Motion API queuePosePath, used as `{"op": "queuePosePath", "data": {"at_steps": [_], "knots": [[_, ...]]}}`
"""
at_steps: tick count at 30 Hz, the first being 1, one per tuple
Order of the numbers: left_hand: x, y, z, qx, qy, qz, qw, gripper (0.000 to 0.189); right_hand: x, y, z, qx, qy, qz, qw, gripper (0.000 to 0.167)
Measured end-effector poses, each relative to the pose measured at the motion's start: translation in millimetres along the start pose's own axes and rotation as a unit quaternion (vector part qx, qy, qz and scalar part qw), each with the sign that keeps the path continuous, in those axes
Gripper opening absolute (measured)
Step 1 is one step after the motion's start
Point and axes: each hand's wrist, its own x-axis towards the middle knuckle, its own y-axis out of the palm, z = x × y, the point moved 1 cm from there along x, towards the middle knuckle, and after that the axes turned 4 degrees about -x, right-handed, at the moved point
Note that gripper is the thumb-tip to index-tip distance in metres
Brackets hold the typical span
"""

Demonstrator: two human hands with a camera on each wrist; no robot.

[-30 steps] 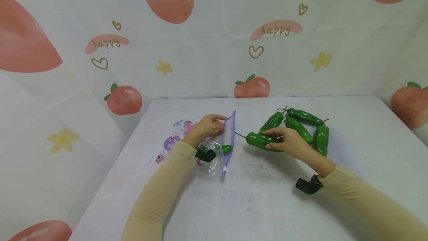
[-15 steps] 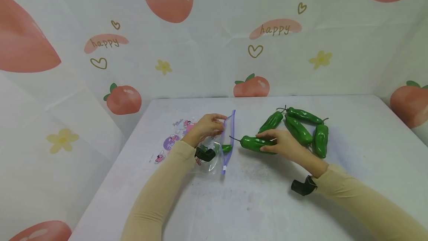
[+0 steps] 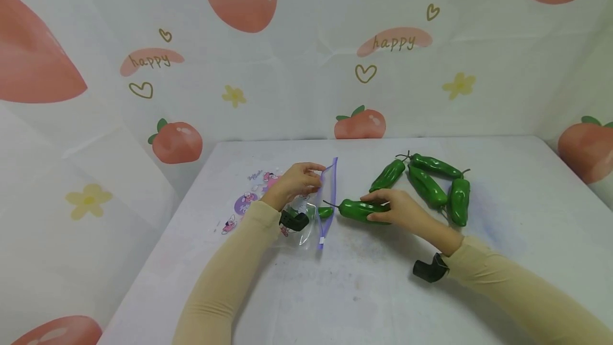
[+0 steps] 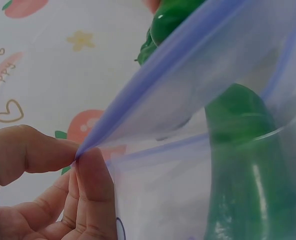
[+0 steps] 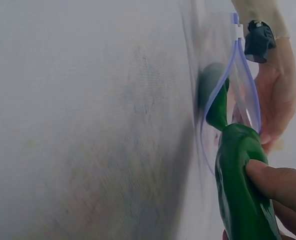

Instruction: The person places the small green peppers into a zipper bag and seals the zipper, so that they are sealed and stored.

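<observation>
My left hand [image 3: 295,183] pinches the purple rim of a clear zip bag [image 4: 153,75] between thumb and fingers; the bag's mouth gapes to the right. Inside the bag lies a green pepper [image 4: 248,170], its end showing at the mouth. In my right hand [image 3: 399,210] I grip another green pepper [image 5: 240,185], thumb on one side and fingers on the other. Its stem end points at the bag's mouth, and in the head view the stem tip reaches the purple rim. Part of this pepper is hidden by my fingers.
Several more green peppers [image 3: 428,187] lie grouped behind and to the right of my right hand on the white table [image 3: 354,297]. Pink and purple cartoon prints [image 3: 246,204] mark the bag's left part. A patterned cloth [image 3: 297,68] hangs behind the table.
My right hand has moved left and slightly toward me with the pepper, bringing its stem from apart to the bag's mouth. My left hand and the bag have stayed in place.
</observation>
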Motion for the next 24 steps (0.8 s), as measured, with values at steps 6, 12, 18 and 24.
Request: {"op": "queuePosePath", "data": {"at_steps": [6, 12, 18, 24], "knots": [[-0.4, -0.3, 0.5, 0.005, 0.01, 0.005, 0.9999, 0.05, 3.7, 5, 1, 0.0, 0.023, 0.015, 0.9996, 0.039], [0.8, -0.9, 1.2, 0.009, 0.014, 0.005, 0.9998, 0.05, 5.7, 10, 4, 0.008, 0.003, 0.021, 0.9997, 0.039], [1.2, -0.8, 1.5, -0.003, 0.014, 0.01, 0.9998, 0.05, 8.5, 15, 4, 0.008, -0.013, 0.022, 0.9996, 0.038], [0.5, -0.1, 1.6, 0.0, 0.012, 0.007, 0.9999, 0.049, 9.0, 21, 5, 0.019, -0.022, 0.023, 0.9993, 0.038]]}}
